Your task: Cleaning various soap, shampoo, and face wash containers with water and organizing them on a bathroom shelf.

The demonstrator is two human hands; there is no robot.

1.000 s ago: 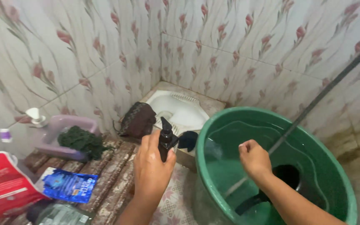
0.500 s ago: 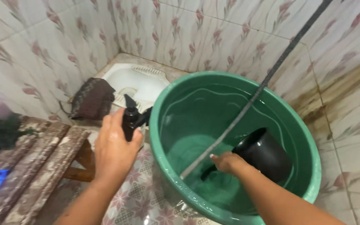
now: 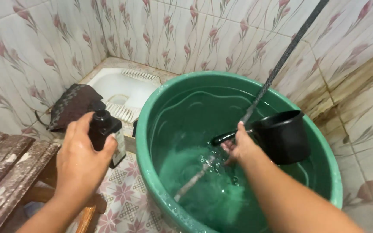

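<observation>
A tiled bathroom with flowered walls (image 3: 44, 47) holds a green tub (image 3: 152, 112) of water. The right hand (image 3: 238, 149) grips a black dipper (image 3: 281, 136) above the water, handle pointing left. The left hand (image 3: 80, 157) clasps an upright dark bottle (image 3: 106, 131) beside the tub.

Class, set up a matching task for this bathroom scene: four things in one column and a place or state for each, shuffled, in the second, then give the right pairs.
Things:
1. dark pump bottle
2. black dipper
3. green tub
4. brown cloth

Places or states:
A. holds water
B. gripped in the left hand
C. lies beside the white squat toilet
D. held by its handle in the right hand, above the water

Pairs: 1-B, 2-D, 3-A, 4-C
</observation>
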